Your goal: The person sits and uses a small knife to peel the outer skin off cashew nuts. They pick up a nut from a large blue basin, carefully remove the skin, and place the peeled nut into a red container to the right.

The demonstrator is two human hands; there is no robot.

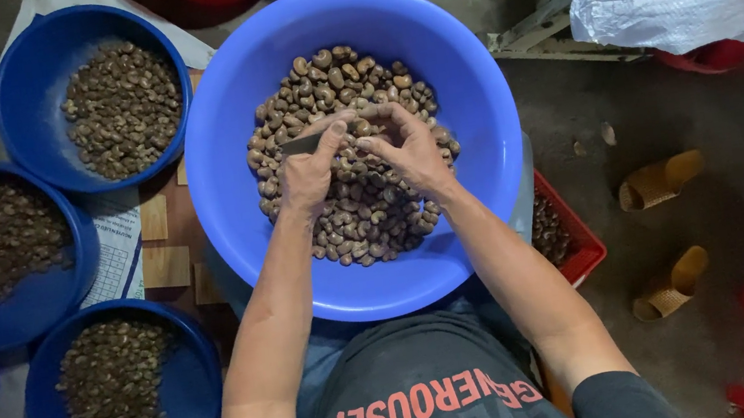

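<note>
1. A large blue basin is held on the lap, and a heap of brown nuts is seen inside it.
2. A small dark blade tool is gripped by the left hand, with fingers closed around it.
3. One nut is pinched by the fingertips of the right hand, above the heap.
4. Three smaller dark blue bowls with nuts are placed at the left.
</note>
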